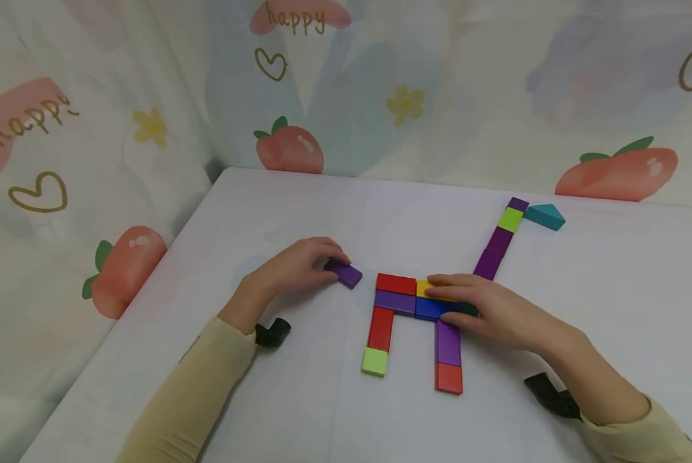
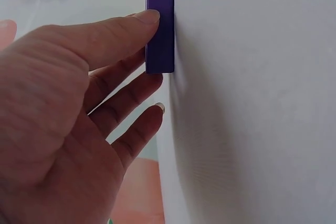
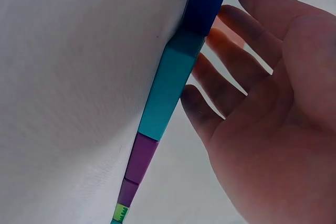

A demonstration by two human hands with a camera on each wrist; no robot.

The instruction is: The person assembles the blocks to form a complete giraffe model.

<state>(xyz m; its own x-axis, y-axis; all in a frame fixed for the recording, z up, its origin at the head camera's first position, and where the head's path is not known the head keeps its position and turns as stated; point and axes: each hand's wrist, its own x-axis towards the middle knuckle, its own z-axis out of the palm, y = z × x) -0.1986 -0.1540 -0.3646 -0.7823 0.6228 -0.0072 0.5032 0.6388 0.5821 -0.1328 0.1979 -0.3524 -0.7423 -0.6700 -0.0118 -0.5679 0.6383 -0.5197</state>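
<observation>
My left hand [image 1: 300, 267] pinches a purple rectangular block [image 1: 348, 274] between thumb and fingers, just above or on the table left of a flat block figure. In the left wrist view, the thumb lies on one face of that block. My right hand [image 1: 510, 313] rests over the figure's body, fingers extended, touching the yellow block [image 1: 424, 289] and the blue block [image 1: 429, 308]. Partly under it is a teal block [image 3: 167, 85]. Beside them lie a red block [image 1: 396, 283] and another purple block [image 1: 395, 302].
Two legs extend toward me, ending in a light green block [image 1: 375, 362] and a red block [image 1: 449, 379]. A neck of purple and green blocks [image 1: 510, 220] slants to the back right, with a teal triangular block [image 1: 545, 217] at its top. Printed cloth hangs behind the white table [image 1: 300, 399].
</observation>
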